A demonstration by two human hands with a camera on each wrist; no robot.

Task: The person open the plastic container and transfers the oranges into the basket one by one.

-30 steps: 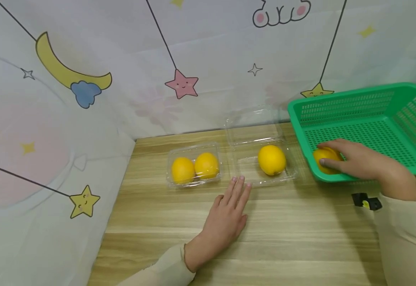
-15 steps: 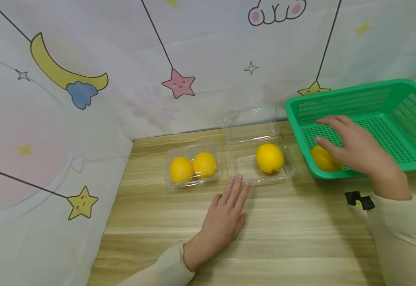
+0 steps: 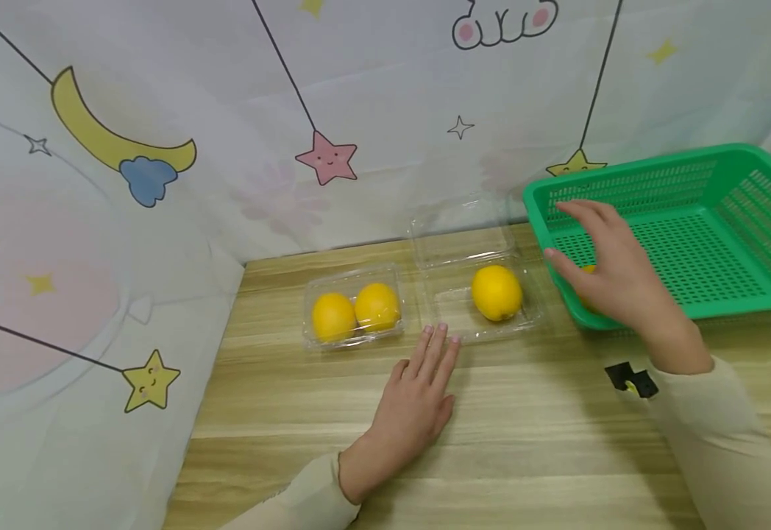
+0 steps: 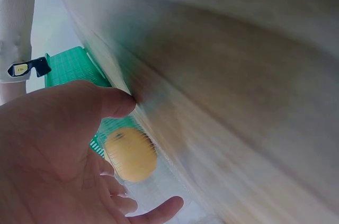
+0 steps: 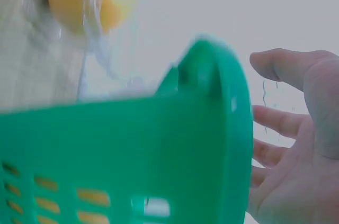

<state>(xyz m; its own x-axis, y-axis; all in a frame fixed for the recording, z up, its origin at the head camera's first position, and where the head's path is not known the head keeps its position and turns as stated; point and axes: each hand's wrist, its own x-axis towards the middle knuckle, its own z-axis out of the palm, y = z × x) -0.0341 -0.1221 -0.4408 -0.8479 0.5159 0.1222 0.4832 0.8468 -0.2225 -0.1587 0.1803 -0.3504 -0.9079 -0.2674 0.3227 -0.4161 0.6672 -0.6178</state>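
1. Left hand [image 3: 407, 408]: fingers extended, grasping nothing, palm down over the table [image 3: 524, 442], tips at the near left corner of the open box [image 3: 448, 305]; whether they touch it is hard to tell
2. Single fruit [image 3: 496, 293] sits in that box, beyond and right of the left fingertips, with the lid [image 3: 461, 234] folded back behind
3. Second box [image 3: 349, 282], left of the same fingertips, holds two fruits [image 3: 377, 305] side by side
4. Right hand [image 3: 613, 269]: released, thumb and fingers spread apart above the left end of the basket [image 3: 703, 239]
5. Basket fruit [image 3: 588, 270] lies under the right hand, mostly hidden by it
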